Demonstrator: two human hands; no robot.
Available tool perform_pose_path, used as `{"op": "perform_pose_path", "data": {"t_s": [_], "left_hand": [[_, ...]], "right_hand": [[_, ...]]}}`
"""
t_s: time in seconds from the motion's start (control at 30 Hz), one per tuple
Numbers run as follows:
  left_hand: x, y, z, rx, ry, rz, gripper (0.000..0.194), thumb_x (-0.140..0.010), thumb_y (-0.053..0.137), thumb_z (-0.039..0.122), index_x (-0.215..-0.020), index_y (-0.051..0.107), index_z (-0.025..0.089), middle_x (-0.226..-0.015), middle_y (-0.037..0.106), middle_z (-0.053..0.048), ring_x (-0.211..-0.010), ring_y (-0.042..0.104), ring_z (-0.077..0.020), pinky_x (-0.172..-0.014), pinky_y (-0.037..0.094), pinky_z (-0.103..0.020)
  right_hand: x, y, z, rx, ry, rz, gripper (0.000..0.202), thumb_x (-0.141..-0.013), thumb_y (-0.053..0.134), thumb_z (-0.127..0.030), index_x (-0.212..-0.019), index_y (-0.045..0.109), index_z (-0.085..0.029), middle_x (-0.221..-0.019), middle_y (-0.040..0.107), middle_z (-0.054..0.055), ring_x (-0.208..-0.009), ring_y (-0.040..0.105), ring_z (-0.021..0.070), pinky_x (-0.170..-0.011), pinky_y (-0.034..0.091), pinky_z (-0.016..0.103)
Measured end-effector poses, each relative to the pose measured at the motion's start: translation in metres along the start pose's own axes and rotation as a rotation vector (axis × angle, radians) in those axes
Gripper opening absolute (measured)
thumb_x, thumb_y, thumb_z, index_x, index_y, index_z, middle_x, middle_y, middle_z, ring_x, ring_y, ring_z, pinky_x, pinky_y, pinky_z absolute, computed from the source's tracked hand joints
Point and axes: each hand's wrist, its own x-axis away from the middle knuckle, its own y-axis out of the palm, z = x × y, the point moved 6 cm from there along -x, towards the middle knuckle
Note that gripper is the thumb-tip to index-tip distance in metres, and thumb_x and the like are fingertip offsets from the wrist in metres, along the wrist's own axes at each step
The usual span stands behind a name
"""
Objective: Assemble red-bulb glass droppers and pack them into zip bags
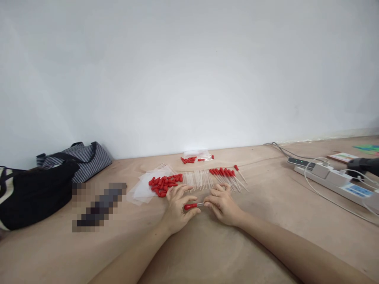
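My right hand (222,204) pinches the clear tube of a dropper (190,206) whose red rubber bulb points left. Around that bulb, my left hand (180,208) has its thumb and forefinger apart; they do not appear to grip it. Just beyond my hands lies a row of clear thin tubes (197,179) without bulbs. A heap of loose red bulbs (164,184) sits left of the row, partly on clear plastic bags (143,188). To the right, several droppers with red bulbs (221,172) lie side by side, tips toward me.
More red bulbs (188,160) and a plastic bag (197,154) lie near the wall. A striped bag (89,157) and a black bag (38,193) stand at left, beside a blurred dark object (100,205). At right is a power strip (334,185) with plugs and cables.
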Motion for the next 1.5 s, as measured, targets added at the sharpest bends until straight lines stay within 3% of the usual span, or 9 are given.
{"op": "perform_pose_path", "data": {"t_s": [0.37,0.57,0.83,0.93,1.0,1.07,1.13,1.23,1.5], "left_hand": [[0.0,-0.004,0.004,0.158,-0.054,-0.005,0.013,-0.078,0.052,0.027,-0.078,0.066,0.026,-0.113,0.052,-0.003,-0.109,0.038,-0.0257,-0.091,0.028,-0.049],[0.004,0.001,0.001,0.306,-0.098,0.01,0.015,-0.08,0.051,0.028,-0.079,0.065,0.024,-0.118,0.048,-0.004,-0.109,0.041,-0.0221,-0.092,0.032,-0.043],[-0.001,-0.001,-0.006,0.16,-0.128,0.026,0.016,-0.08,0.049,0.031,-0.078,0.064,0.025,-0.11,0.053,-0.003,-0.109,0.038,-0.0241,-0.092,0.027,-0.047],[-0.002,-0.001,-0.011,0.071,-0.118,-0.011,0.017,-0.077,0.051,0.036,-0.084,0.064,0.028,-0.115,0.05,-0.003,-0.113,0.034,-0.026,-0.092,0.024,-0.049],[-0.003,-0.003,-0.019,-0.018,-0.122,-0.004,0.027,-0.073,0.055,0.041,-0.096,0.06,0.028,-0.119,0.048,-0.004,-0.113,0.033,-0.0273,-0.093,0.022,-0.049],[-0.004,-0.008,-0.033,-0.135,-0.182,0.055,0.035,-0.071,0.057,0.042,-0.103,0.057,0.027,-0.118,0.049,-0.006,-0.113,0.034,-0.0277,-0.093,0.021,-0.049],[-0.003,-0.014,-0.05,-0.254,-0.299,0.11,0.031,-0.072,0.056,0.039,-0.1,0.059,0.026,-0.115,0.051,-0.007,-0.111,0.036,-0.0273,-0.092,0.022,-0.047],[-0.002,-0.017,-0.071,-0.362,-0.448,0.099,0.028,-0.07,0.058,0.035,-0.097,0.06,0.026,-0.113,0.052,-0.008,-0.11,0.037,-0.0279,-0.089,0.024,-0.047],[0.0,-0.012,-0.081,-0.399,-0.517,0.035,0.027,-0.07,0.058,0.035,-0.095,0.062,0.027,-0.114,0.05,-0.008,-0.111,0.035,-0.0277,-0.089,0.022,-0.047]], "right_hand": [[0.002,-0.007,-0.002,-0.002,-0.018,0.095,0.023,-0.084,0.039,-0.025,-0.074,0.06,-0.019,-0.063,0.049,0.0,-0.071,0.04,0.0134,-0.075,0.02,0.034],[0.003,-0.006,-0.005,-0.006,-0.001,0.121,0.025,-0.085,0.038,-0.025,-0.075,0.06,-0.018,-0.062,0.047,0.0,-0.07,0.039,0.0135,-0.072,0.021,0.033],[-0.002,-0.005,0.0,0.058,-0.056,-0.011,0.019,-0.085,0.041,-0.024,-0.089,0.059,-0.022,-0.073,0.055,0.002,-0.077,0.042,0.015,-0.073,0.022,0.032],[-0.001,-0.01,0.005,0.112,-0.061,0.005,0.019,-0.083,0.043,-0.02,-0.089,0.061,-0.025,-0.077,0.057,0.001,-0.078,0.044,0.0144,-0.076,0.019,0.033],[-0.002,-0.016,0.019,0.154,0.046,0.072,0.019,-0.081,0.045,-0.02,-0.086,0.063,-0.025,-0.076,0.057,0.001,-0.077,0.045,0.0144,-0.076,0.019,0.034],[0.0,-0.023,0.041,0.217,0.246,0.169,0.019,-0.08,0.045,-0.022,-0.084,0.064,-0.024,-0.073,0.059,0.002,-0.079,0.046,0.0157,-0.076,0.018,0.034],[0.004,-0.03,0.066,0.28,0.467,0.249,0.019,-0.079,0.045,-0.023,-0.084,0.063,-0.023,-0.074,0.061,0.002,-0.081,0.047,0.0176,-0.077,0.018,0.035],[0.009,-0.032,0.093,0.325,0.692,0.257,0.019,-0.077,0.045,-0.024,-0.085,0.062,-0.021,-0.076,0.063,0.003,-0.085,0.048,0.0197,-0.076,0.017,0.035],[0.0,-0.01,0.099,0.425,0.825,0.134,0.018,-0.076,0.042,-0.021,-0.081,0.059,-0.019,-0.08,0.064,0.005,-0.09,0.048,0.0216,-0.079,0.017,0.037]]}}
